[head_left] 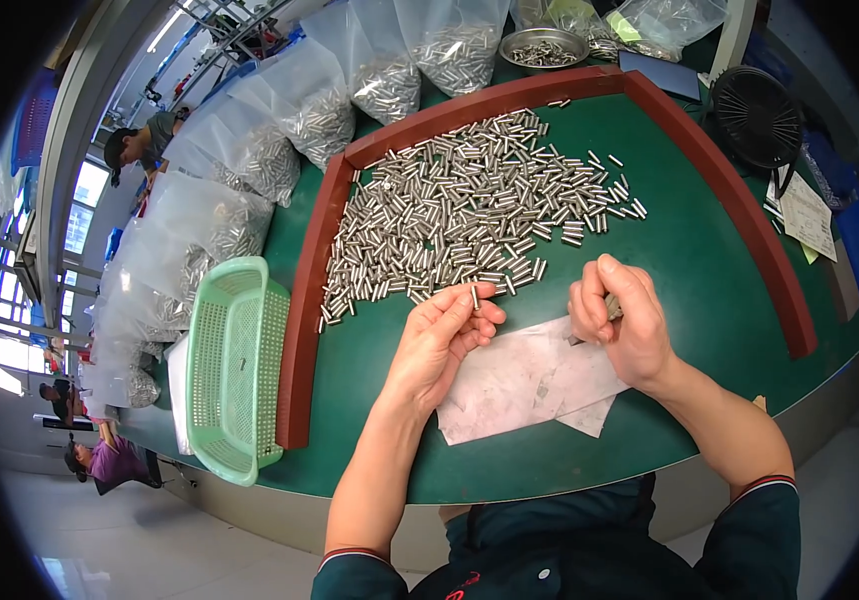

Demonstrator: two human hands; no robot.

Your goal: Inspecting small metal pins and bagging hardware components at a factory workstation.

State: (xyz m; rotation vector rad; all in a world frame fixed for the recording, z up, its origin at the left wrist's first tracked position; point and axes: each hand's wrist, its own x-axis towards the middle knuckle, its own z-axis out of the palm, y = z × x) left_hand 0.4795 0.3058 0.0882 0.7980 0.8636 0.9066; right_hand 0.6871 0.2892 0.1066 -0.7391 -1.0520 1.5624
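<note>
The dark shirt lies nearest in the head view; beyond it, above the green worktop and beside a pale sheet, the left grip pinches one metal pin between thumb and fingers. The right grip is curled around a grey piece, mostly hidden. The pin pile lies beyond both, inside a red frame.

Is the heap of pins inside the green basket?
No, the heap of pins lies on the tabletop within the red frame, right of the basket.
</note>
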